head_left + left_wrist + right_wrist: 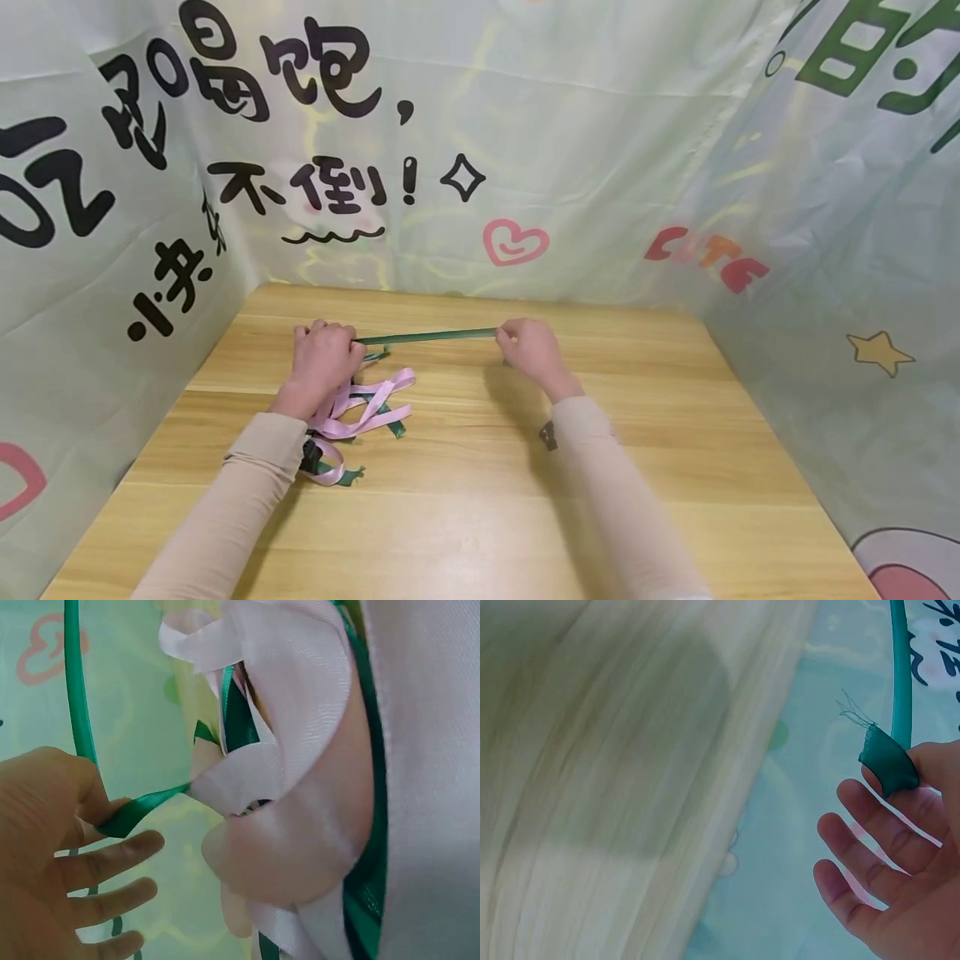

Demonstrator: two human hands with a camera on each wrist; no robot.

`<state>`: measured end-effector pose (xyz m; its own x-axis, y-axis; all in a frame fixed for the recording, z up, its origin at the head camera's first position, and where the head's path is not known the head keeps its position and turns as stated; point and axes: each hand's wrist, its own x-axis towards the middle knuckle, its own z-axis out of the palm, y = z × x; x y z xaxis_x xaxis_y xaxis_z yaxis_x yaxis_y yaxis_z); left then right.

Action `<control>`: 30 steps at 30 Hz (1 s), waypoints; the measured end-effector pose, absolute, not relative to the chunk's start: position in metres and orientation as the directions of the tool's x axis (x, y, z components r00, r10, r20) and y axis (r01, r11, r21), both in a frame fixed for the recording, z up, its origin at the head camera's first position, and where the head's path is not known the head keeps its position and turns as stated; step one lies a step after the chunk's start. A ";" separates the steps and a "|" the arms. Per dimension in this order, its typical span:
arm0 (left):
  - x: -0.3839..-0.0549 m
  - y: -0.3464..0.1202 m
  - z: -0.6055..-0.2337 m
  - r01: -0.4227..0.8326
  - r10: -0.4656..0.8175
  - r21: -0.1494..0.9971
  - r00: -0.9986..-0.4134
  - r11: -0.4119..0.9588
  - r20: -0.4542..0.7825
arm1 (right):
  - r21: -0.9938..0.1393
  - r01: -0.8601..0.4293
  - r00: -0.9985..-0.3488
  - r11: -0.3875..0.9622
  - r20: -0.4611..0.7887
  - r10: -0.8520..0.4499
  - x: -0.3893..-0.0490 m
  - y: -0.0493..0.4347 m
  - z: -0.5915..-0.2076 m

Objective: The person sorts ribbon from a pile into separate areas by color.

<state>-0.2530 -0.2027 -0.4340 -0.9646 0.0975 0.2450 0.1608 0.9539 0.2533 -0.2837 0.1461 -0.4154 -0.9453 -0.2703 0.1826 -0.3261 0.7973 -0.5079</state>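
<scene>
A green ribbon is stretched nearly level between the two hands above the back of the table. My left hand pinches it between thumb and index finger, the other fingers spread in the left wrist view. At the ribbon's right end, my right hand pinches it near a frayed tip; the remaining fingers are loosely bent. Pink ribbons lie looped and tangled with green pieces beneath and beside the left hand and forearm. In the left wrist view, pink ribbon fills the near foreground, partly blurred.
The wooden table is enclosed at the back and sides by a printed cloth with lettering and hearts. A green ribbon end sticks out from the pile near the left wrist. Dark wrist-camera pieces show at both cuffs.
</scene>
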 end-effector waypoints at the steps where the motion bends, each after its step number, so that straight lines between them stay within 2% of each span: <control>1: -0.253 -0.203 -0.433 0.157 0.089 0.281 -0.967 0.947 0.240 | -0.515 -0.321 -0.947 0.795 0.183 -0.263 -0.284 0.149 -0.415; 5: -0.255 -0.207 -0.434 0.149 0.064 0.363 -0.970 0.920 0.236 | -0.507 -0.312 -0.949 0.803 0.202 -0.242 -0.284 0.162 -0.413; 11: -0.256 -0.211 -0.434 0.137 0.046 0.369 -0.969 0.919 0.243 | -0.496 -0.294 -0.953 0.817 0.216 -0.212 -0.285 0.178 -0.411; 21: -0.259 -0.205 -0.433 0.195 0.171 0.382 -0.981 0.904 0.094 | -0.518 -0.259 -0.964 0.815 0.189 -0.186 -0.285 0.194 -0.410; 30: -0.260 -0.208 -0.436 0.242 0.188 0.401 -0.968 0.884 0.168 | -0.542 -0.188 -0.980 0.819 0.151 -0.125 -0.285 0.211 -0.411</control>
<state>-0.2597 -0.2077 -0.4355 -0.9676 0.1881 0.1684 0.2416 0.8836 0.4011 -0.2850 0.2110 -0.4110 -0.9805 -0.1254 0.1513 -0.1884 0.8187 -0.5424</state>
